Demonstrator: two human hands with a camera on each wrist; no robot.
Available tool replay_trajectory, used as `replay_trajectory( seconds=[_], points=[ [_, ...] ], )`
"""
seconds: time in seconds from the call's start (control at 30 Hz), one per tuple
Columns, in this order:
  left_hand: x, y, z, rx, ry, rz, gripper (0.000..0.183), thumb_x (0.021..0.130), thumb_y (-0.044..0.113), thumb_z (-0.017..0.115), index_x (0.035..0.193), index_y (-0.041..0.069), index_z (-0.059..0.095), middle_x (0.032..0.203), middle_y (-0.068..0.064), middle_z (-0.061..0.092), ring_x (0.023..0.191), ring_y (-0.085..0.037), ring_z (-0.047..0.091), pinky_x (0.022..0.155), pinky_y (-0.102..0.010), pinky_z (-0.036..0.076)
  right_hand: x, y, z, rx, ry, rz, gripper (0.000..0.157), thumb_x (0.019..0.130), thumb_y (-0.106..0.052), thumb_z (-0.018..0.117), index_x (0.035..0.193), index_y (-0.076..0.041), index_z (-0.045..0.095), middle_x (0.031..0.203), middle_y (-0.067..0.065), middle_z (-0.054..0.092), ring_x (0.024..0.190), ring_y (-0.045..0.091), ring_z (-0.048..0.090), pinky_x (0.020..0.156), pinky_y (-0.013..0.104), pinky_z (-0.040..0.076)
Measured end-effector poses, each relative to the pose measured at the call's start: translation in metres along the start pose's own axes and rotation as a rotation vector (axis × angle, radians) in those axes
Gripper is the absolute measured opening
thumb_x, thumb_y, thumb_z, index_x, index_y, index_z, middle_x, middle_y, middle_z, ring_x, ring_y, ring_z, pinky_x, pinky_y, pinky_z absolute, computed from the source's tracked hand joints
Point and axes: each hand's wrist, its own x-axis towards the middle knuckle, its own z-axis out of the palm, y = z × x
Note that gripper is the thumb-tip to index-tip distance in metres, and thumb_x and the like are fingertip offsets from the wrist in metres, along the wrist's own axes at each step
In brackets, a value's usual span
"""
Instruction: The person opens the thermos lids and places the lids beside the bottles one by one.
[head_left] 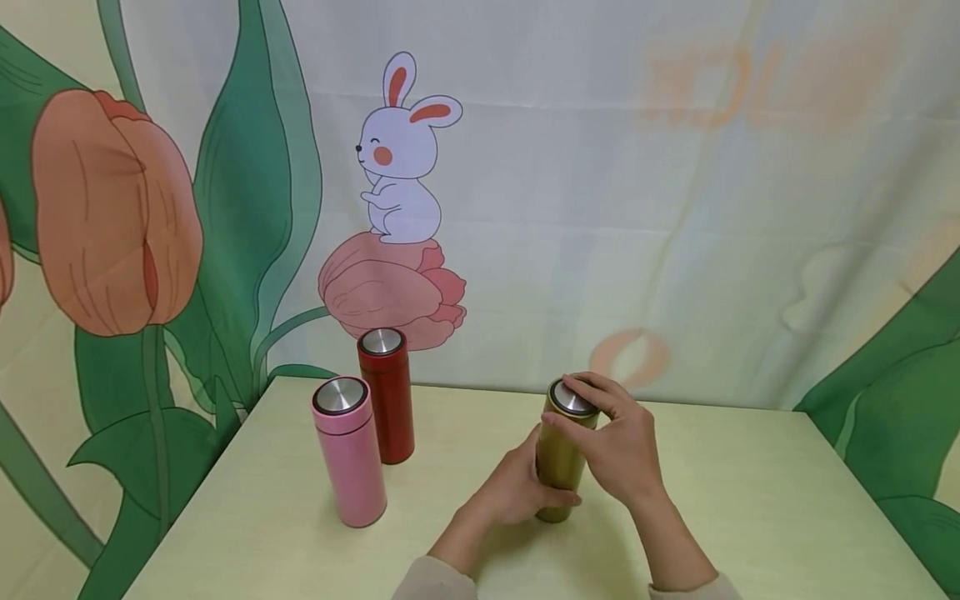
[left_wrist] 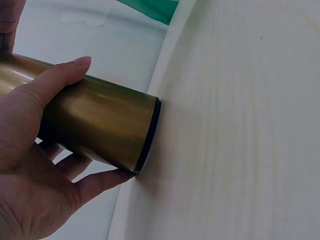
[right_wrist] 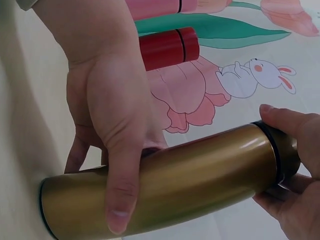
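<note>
A gold thermos bottle with a silver-topped lid stands on the table, right of centre in the head view. My left hand grips its body from the left side, the thumb lying across the front. Around the lid, my right hand curls its fingers and thumb. In the left wrist view the dark base rim of the bottle meets or nearly meets the table. The right wrist view has the lid end between the thumb and fingers of the right hand; a dark ring shows beside them.
To the left stand a pink thermos bottle and, just behind it, a red one, both upright with silver-topped lids. The pale table ends at a printed curtain with a rabbit and tulips.
</note>
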Motion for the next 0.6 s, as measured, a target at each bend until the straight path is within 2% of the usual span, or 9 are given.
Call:
replay_trajectory(
  seconds=[0.13, 0.2, 0.47, 0.6],
  points=[
    [0.000, 0.000, -0.001, -0.014, -0.008, -0.005, 0.107, 0.078, 0.034, 0.093, 0.157, 0.050, 0.022, 0.129, 0.005, 0.065, 0.116, -0.013, 0.062, 0.105, -0.042, 0.048, 0.004, 0.006, -0.006, 0.054, -0.096, -0.015, 0.048, 0.081, -0.027, 0.091, 0.125, -0.020, 0.076, 0.134, -0.008, 0.066, 0.129, 0.013, 0.062, 0.112, 0.037, 0.048],
    [0.000, 0.000, -0.001, -0.026, -0.016, -0.008, 0.107, 0.078, 0.035, 0.093, 0.157, 0.051, 0.022, 0.131, 0.005, 0.064, 0.118, -0.013, 0.061, 0.106, -0.043, 0.049, 0.007, 0.009, -0.010, 0.077, -0.146, -0.018, 0.048, 0.082, -0.027, 0.090, 0.127, -0.022, 0.075, 0.136, -0.008, 0.065, 0.130, 0.013, 0.061, 0.113, 0.038, 0.047],
    [0.001, 0.000, -0.002, -0.058, -0.038, -0.012, 0.101, 0.079, 0.033, 0.092, 0.154, 0.050, 0.028, 0.135, 0.007, 0.062, 0.122, -0.013, 0.060, 0.109, -0.046, 0.047, 0.015, 0.017, -0.021, 0.158, -0.300, -0.042, 0.049, 0.086, -0.022, 0.086, 0.132, -0.022, 0.071, 0.143, -0.004, 0.061, 0.133, 0.011, 0.059, 0.110, 0.019, 0.045],
    [0.001, 0.000, -0.002, -0.061, -0.039, -0.017, 0.099, 0.078, 0.032, 0.093, 0.153, 0.048, 0.030, 0.134, 0.008, 0.062, 0.122, -0.013, 0.060, 0.110, -0.046, 0.046, 0.018, 0.020, -0.023, 0.216, -0.346, -0.073, 0.048, 0.087, -0.014, 0.084, 0.133, -0.018, 0.071, 0.144, 0.000, 0.061, 0.134, 0.010, 0.058, 0.110, 0.019, 0.045]
  ],
)
